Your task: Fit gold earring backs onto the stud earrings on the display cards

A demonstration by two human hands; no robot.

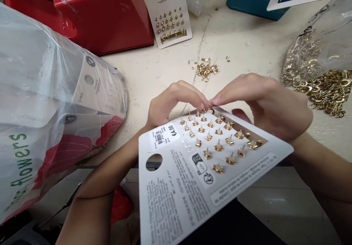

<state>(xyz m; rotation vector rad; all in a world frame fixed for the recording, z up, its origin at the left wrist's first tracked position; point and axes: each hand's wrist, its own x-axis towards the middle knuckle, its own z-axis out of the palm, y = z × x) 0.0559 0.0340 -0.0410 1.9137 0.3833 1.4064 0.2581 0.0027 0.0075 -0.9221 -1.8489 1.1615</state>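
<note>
Fingertips meeting, the left hand and right hand clamp the far edge of a white, rectangular cardboard earring card, tilted over the pale desk's near side! Beyond them, tiny shiny gold metal pieces lie heaped.
</note>
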